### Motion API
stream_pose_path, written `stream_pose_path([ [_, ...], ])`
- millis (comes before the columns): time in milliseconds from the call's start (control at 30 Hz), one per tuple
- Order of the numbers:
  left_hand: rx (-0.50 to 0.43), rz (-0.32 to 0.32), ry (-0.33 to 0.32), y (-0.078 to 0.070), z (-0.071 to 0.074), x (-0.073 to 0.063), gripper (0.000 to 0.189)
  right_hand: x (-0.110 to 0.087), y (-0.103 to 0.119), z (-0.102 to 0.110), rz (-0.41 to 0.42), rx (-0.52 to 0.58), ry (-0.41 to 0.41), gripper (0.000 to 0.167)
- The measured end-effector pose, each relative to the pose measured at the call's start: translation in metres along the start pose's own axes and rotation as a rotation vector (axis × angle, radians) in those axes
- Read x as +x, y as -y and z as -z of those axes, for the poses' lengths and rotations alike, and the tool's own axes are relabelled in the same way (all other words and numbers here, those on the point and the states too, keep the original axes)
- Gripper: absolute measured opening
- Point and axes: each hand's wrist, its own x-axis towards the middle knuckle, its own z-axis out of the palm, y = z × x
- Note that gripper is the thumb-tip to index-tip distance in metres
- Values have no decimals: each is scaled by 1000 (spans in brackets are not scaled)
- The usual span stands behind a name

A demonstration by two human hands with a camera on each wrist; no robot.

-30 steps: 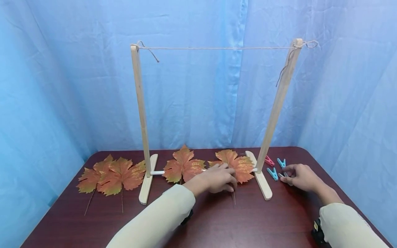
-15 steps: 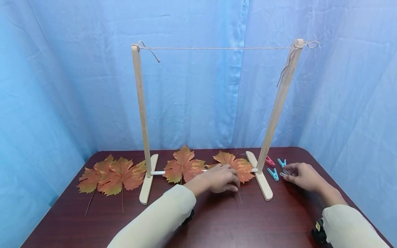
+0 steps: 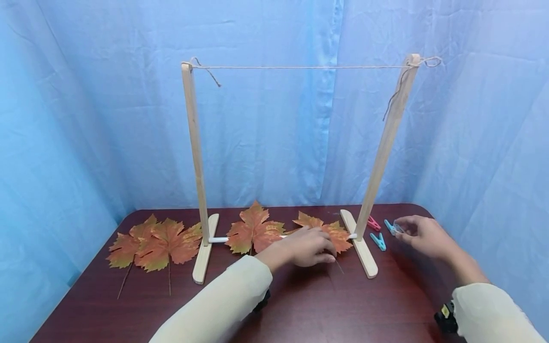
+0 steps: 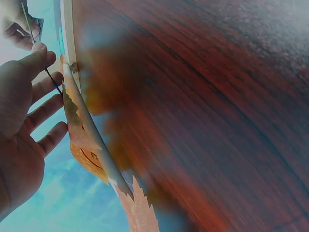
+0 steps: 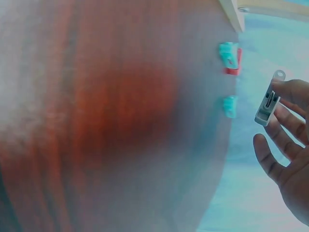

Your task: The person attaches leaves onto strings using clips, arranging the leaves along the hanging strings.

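Observation:
My left hand (image 3: 306, 247) pinches the thin stem (image 4: 52, 77) of an orange-red artificial maple leaf (image 3: 340, 237). That leaf lies over the white crossbar of a wooden stand, partly covered by my fingers. In the right wrist view, a grey clothespin (image 5: 268, 102) is held between the thumb and fingers of my right hand (image 5: 294, 140). Seen from the head, the right hand (image 3: 429, 238) hovers just above the table's right side. Two light-blue clothespins (image 3: 379, 241) and a pink clothespin (image 3: 373, 223) lie to its left.
Two wooden posts (image 3: 195, 152) carry a taut string (image 3: 296, 67) across the top. Another leaf (image 3: 253, 228) rests on the crossbar (image 3: 218, 239). Two overlapping leaves (image 3: 167, 243) lie at the left of the dark table (image 3: 300, 305). Blue curtains (image 3: 266, 133) surround it.
My right hand has picked up the grey clothespin and drawn slightly right. The left hand has shifted slightly right, and the leaf's stem has swung right with the leaf tilting.

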Motion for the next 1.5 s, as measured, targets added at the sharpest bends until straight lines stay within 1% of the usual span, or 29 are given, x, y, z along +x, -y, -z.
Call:
stream_pose_path([
  [133, -11, -3, -14, 0, 3, 3, 27, 4, 3, 9, 46, -11, -17, 32],
  [300, -23, -20, -24, 0, 8, 8, 28, 7, 5, 23, 109, -68, -52, 29],
  [400, -20, -43, -25, -1, 12, 11, 25, 8, 7, 33, 111, -73, -53, 30],
  [467, -51, -44, -27, 0, 15, 13, 24, 9, 11, 40, 108, -69, -54, 31],
  [533, -96, -48, -43, 1, 16, 14, 22, 10, 16, 46, 110, -74, -65, 32],
  [633, -185, -56, -61, 4, 20, 17, 20, 10, 24, 54, 149, -100, -111, 32],
  [667, -200, -58, -62, 5, 21, 18, 19, 11, 26, 56, 161, -114, -126, 32],
  [700, -212, -56, -58, 6, 22, 19, 19, 11, 29, 58, 177, -129, -143, 32],
  [767, -222, -49, -24, 6, 23, 19, 18, 13, 35, 63, 205, -150, -159, 34],
  [833, -194, -43, 15, 6, 21, 18, 18, 16, 41, 67, 224, -166, -172, 35],
  [900, -161, -53, 52, 6, 18, 18, 19, 19, 46, 70, 248, -184, -191, 36],
  [1033, -86, -72, 87, 5, 13, 17, 18, 21, 53, 74, 284, -205, -218, 36],
  [1200, -30, -73, 105, 4, 12, 17, 17, 22, 59, 75, 300, -213, -227, 37],
  [1367, 35, -91, 88, 4, 6, 18, 15, 22, 63, 76, 295, -204, -236, 36],
  [1433, 56, -85, 87, 4, 3, 18, 14, 21, 65, 77, 297, -200, -238, 36],
  [1500, 76, -69, 101, 3, 1, 17, 15, 21, 68, 79, 300, -200, -245, 36],
])
